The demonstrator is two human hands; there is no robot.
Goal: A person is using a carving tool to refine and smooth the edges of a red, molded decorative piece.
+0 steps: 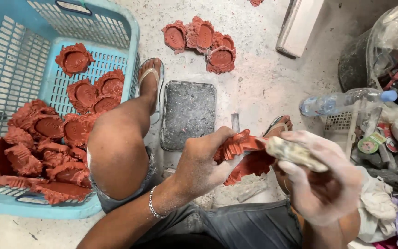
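A seated person's left hand [203, 159] grips a red clay moulded piece [242, 154] above the lap, while the right hand [321, 177] clasps a pale dusty brush [295, 154] against its edge. The step appears to be cleaning; next likely calls for turning the piece. At left, a blue basket [130, 34] holds similar pieces on a dusty concrete floor [259, 83].

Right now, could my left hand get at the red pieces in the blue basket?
Probably not at once. The left hand is closed around a red moulded piece, and the raised knee sits between it and the blue basket. It would have to let go and reach over.
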